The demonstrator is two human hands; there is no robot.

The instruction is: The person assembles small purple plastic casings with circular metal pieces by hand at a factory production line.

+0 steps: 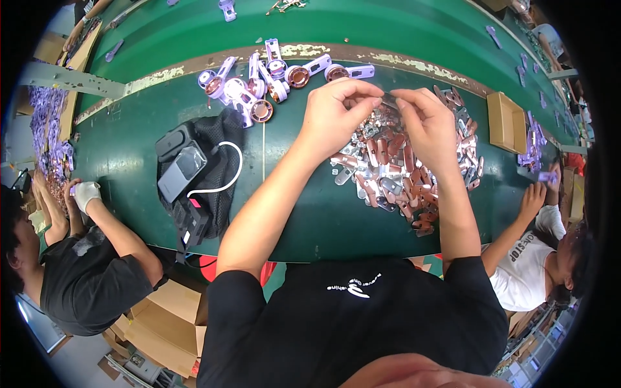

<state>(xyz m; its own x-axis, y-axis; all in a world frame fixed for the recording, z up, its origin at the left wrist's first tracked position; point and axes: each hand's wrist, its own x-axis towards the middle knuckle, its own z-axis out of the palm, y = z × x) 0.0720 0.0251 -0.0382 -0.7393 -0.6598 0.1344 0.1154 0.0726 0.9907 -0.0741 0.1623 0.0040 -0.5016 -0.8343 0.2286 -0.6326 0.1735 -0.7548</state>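
Above the far edge of a heap of small oval parts (381, 152), copper-coloured and silver, my two hands come together. My left hand (331, 118) is closed, thumb against forefinger, and my right hand (428, 126) is closed in a similar pinch. Between the fingertips is a small dark part (389, 99); its kind is too small to make out. To the left of my left hand lie several lilac handheld fan pieces (275, 68), some with round copper-coloured coils.
A black bag (223, 149) with a power bank (183, 173) and white cable lies left on the green table (291, 226). A cardboard tray (506, 123) stands right. Beyond a worn ledge runs a green belt (388, 29). Co-workers (97, 252) sit on both sides.
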